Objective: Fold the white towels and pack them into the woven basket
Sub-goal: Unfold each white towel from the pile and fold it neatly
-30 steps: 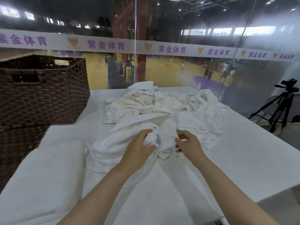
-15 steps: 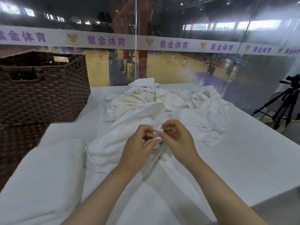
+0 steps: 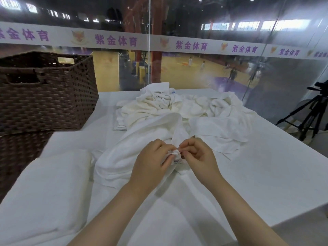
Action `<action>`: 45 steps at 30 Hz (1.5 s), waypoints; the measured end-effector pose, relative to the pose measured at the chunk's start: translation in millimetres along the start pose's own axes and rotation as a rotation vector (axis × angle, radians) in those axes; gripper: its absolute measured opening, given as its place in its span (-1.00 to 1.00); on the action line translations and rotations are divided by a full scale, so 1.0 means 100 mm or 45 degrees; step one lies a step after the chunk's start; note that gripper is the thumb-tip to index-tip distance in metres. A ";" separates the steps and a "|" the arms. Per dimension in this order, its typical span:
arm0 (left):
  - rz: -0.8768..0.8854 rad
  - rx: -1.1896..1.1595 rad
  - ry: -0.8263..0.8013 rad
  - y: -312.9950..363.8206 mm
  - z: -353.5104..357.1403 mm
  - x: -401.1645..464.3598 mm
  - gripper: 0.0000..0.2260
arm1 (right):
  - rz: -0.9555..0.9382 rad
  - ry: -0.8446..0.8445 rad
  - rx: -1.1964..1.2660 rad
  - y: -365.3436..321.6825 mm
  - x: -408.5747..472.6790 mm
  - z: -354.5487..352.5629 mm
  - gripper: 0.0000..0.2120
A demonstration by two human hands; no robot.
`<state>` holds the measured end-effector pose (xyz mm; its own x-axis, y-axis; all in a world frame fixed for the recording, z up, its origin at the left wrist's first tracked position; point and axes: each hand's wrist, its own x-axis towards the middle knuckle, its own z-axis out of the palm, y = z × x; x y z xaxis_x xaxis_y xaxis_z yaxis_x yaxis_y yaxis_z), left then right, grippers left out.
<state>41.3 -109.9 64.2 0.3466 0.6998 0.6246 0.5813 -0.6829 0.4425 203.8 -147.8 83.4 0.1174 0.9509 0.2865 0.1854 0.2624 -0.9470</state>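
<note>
White towel (image 3: 134, 150) lies rumpled mid-table (image 3: 266, 174), and both hands meet at its near corner: the left hand (image 3: 150, 166) grips the bunched cloth while the right hand (image 3: 198, 157) pinches it with curled fingers. More towels (image 3: 186, 107) are heaped behind, a folded towel (image 3: 44, 192) lies near left, and the basket (image 3: 46, 96) stands far left on the table.
</note>
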 end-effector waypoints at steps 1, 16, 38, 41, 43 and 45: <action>0.037 0.102 0.027 -0.01 0.02 -0.01 -0.86 | 0.022 0.005 -0.014 0.00 0.02 -0.01 -0.75; -0.259 -0.051 -0.030 0.11 0.08 -0.26 -0.89 | -0.875 -0.843 -1.611 -0.40 1.46 0.88 -0.67; -0.274 0.109 -0.017 -0.09 -0.59 0.00 -0.87 | -0.348 -0.334 -1.710 -1.06 2.14 -0.02 -0.83; -0.258 0.192 0.044 -0.22 -0.82 0.15 -0.75 | -0.296 -0.227 -1.600 -1.23 2.11 -0.32 -0.84; -0.241 0.292 0.074 -0.34 -1.00 0.30 -0.82 | -0.256 -0.151 -1.572 -1.30 2.08 -0.50 -0.83; -0.221 0.385 0.075 -0.45 -1.19 0.46 -0.88 | -0.238 -0.078 -1.577 -1.35 2.07 -0.67 -0.83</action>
<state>-56.6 -71.7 149.4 0.1860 0.7806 0.5967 0.8223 -0.4561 0.3403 268.9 2.6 280.8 -0.0490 0.9305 0.3631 0.9893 0.0952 -0.1104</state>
